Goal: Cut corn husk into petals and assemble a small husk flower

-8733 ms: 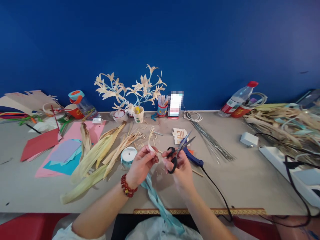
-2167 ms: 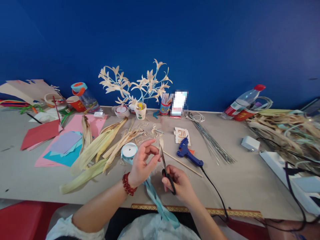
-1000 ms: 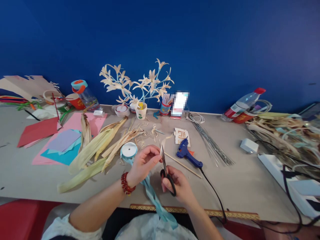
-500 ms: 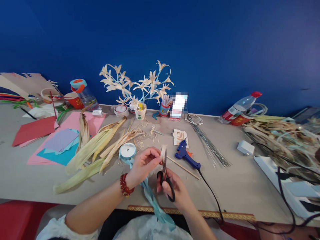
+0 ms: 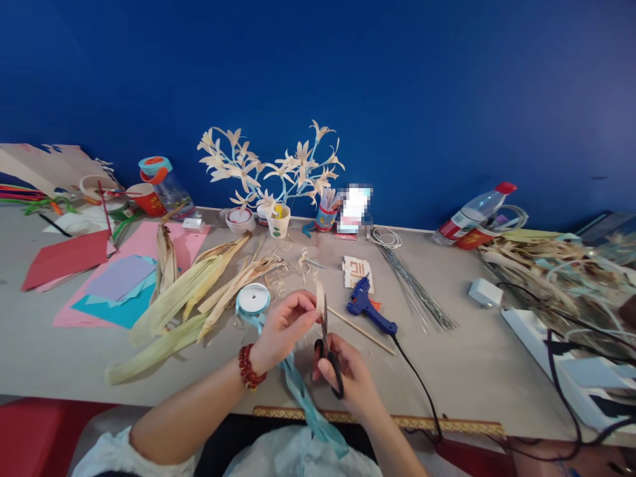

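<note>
1. L hand (image 5: pixel 285 328) pinches a small pale husk strip (image 5: pixel 319 296) betw. thumb & fingertips. It is held up off the bench (image 5: pixel 472 371), just left of the blue glue gun (image 5: pixel 370 310) and nearer the person.
2. R hand (image 5: pixel 348 379) is closed through the loops of the black-handled scissors (image 5: pixel 328 354). Blades point up right beside the strip & are nearly together; can't tell if they touch it.
3. Strip: prob. v. light, dry & thin. It should bend easily, likely splits along the grain & tears if pulled. Best held low, close to the blades, w/ a light pinch; a hard squeeze would prob. crease it.
4. Scissors: stiff, w/ sharp tips; grip by the loops only.
5. Left of the glue gun sits a ribbon spool (image 5: pixel 253 298), its light-blue tail (image 5: pixel 303 391) running under the L wrist toward the person. Further left is a heap of long corn husks (image 5: pixel 183 301).
6. A thin wooden stick (image 5: pixel 360 329) lies at the near side of the glue gun; a wire bundle (image 5: pixel 412 285) lies to its right.
</note>
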A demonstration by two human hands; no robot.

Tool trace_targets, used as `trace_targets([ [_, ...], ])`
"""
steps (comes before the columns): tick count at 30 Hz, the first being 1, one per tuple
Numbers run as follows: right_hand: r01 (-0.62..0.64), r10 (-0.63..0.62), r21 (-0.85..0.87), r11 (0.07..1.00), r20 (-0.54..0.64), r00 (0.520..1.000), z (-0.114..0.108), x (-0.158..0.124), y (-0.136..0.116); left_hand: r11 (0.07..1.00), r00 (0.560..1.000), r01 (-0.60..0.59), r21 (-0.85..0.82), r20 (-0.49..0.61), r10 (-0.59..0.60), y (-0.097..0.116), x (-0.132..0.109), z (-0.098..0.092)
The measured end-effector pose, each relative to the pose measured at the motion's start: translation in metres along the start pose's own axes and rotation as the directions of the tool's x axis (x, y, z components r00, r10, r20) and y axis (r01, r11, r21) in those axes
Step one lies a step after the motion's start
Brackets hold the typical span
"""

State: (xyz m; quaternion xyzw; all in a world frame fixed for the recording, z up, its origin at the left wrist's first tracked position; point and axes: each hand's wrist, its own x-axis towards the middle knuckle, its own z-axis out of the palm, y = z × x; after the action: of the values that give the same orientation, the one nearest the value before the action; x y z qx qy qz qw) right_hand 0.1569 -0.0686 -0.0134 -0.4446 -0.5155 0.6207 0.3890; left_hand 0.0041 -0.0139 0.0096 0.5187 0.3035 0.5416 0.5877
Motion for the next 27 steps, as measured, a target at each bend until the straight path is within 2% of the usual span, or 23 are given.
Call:
trace_targets([
  [7,0.015,-0.018,-0.069,0.998,-0.043,0.999,0.001,0.0034,-0.0001,0.999,0.999,-0.008,0.048,-0.04,0.01,-0.0008,-0.0025,-0.0001],
  [27,-0.049,0.05,0.013,0.999,-0.047,0.998,0.0023,0.0042,0.0017,1.0,0.999,0.007,0.019,-0.047,-0.007,0.0011,-0.0029,0.0],
])
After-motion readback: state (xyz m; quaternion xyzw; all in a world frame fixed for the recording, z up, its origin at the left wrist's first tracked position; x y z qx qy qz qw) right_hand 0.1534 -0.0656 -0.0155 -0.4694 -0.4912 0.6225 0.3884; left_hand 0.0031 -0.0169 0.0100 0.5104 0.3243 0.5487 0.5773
